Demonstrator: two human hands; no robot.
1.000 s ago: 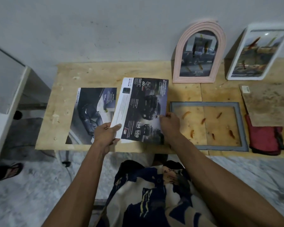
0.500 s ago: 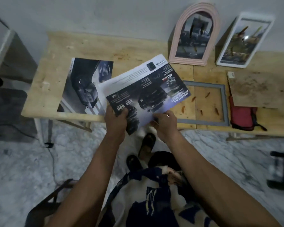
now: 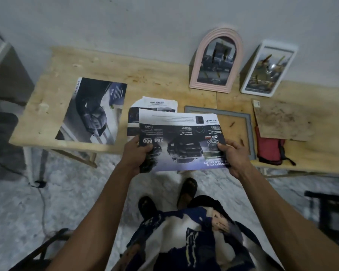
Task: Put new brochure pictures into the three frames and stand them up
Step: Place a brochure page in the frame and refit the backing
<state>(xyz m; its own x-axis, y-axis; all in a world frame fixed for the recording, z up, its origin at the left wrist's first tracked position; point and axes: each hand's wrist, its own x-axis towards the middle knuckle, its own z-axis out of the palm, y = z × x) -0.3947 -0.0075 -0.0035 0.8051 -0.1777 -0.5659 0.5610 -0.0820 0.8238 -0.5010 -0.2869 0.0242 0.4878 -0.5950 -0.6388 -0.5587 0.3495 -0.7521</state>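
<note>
Pale plywood table against a grey plastered wall, marbled grey floor below. Both hands hold a glossy dark car brochure sheet above the table's front edge, print upside down to the camera. Left hand grips the sheet's lower left corner, thumb on top, fingers curled under. Right hand pinches the lower right edge, thumb on the printed face. A second brochure page headed "ADVANCED" sits just behind the held sheet; whether the left hand holds it too or it lies on the table, cannot tell. Flat grey rectangular frame, no picture in it, lies on the table just right of the held sheet, wood showing through. Pink arched frame stands leaning on the wall, dark car picture inside. White rectangular frame stands tilted beside it, picture inside, glare on glass. Another dark car brochure page lies flat on the table's left part, well apart from the frames. Brown stained backing board lies at right, partly over a red pouch. Person's sandalled feet and patterned garment visible below.
</note>
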